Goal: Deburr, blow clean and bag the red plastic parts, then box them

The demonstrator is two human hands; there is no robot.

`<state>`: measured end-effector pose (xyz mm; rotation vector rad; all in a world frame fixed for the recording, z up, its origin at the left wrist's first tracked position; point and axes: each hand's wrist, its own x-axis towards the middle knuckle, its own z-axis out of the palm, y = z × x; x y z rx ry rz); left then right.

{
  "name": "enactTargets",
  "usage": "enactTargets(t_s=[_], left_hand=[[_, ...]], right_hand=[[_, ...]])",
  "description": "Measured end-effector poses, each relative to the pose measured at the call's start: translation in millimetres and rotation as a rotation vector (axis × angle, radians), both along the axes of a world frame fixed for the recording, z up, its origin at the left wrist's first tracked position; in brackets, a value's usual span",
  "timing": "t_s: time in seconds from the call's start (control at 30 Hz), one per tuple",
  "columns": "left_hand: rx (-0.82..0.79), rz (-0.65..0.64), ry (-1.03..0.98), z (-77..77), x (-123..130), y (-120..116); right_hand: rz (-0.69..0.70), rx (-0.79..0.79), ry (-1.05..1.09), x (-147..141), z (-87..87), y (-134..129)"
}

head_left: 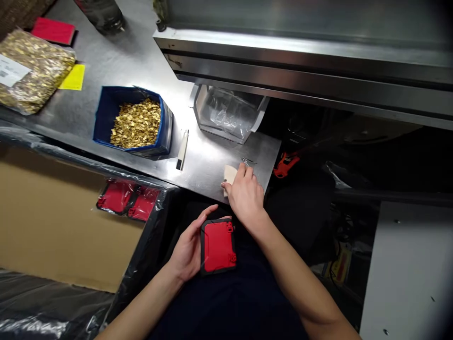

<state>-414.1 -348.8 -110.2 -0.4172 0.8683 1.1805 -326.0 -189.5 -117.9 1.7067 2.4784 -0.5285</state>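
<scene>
Steadily, my left hand [189, 252] holds the red case [219, 245], nearer me than the blue bin [166, 130] and to its right.
My left fingers are half curled about the case's left edge, thumb raised along its top corner; my right hand [247, 193], farther right of the bin, bends its fingers down over a pale pad [230, 174], and I cannot tell whether they pinch it or only press. Gold pieces [138, 125] lie in the bin; just right of it rests a white cutter [182, 150], and beyond that a clear tray [222, 135]. Left of the bin are a bag [35, 71] of gold pieces and a yellow note [73, 78]; on its near side, two wrapped cases [115, 196] lie in a box [53, 212].
</scene>
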Motion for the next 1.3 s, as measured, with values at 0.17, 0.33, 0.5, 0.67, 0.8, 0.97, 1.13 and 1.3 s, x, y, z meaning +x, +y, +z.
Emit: enactTargets(t_s=[0.17,0.33,0.5,0.67,0.8,0.97,1.13,1.3], left_hand=[[-0.045,-0.009,-0.001,-3.5,1,-3],[-0.05,-0.017,-0.074,-9.0,2,-2],[-0.1,-0.057,-0.041,-10.4,4,3],[-0.141,-0.137,-0.068,-9.1,5,7],[-0.144,-0.161,-0.12,-7.9,7,6],[-0.183,-0.191,-0.073,-8.4,12,3],[-0.2,-0.187,-0.071,-10.3,12,3],[-0.226,-0.218,-0.037,-12.9,10,2]], right_hand=[[0.005,-0.137,0.101,0,-15.5,1],[0.141,-0.282,0.315,53,4.7,-7],[0.479,-0.434,0.352,111,48.1,-28],[0.635,-0.442,0.307,126,63.1,-45],[0.781,-0.336,0.322,113,58.1,-54],[0.873,-0.2,0.265,97,50.5,-60],[0.879,-0.266,0.256,100,50.4,-55],[0.841,-0.282,0.221,104,49.2,-53]])
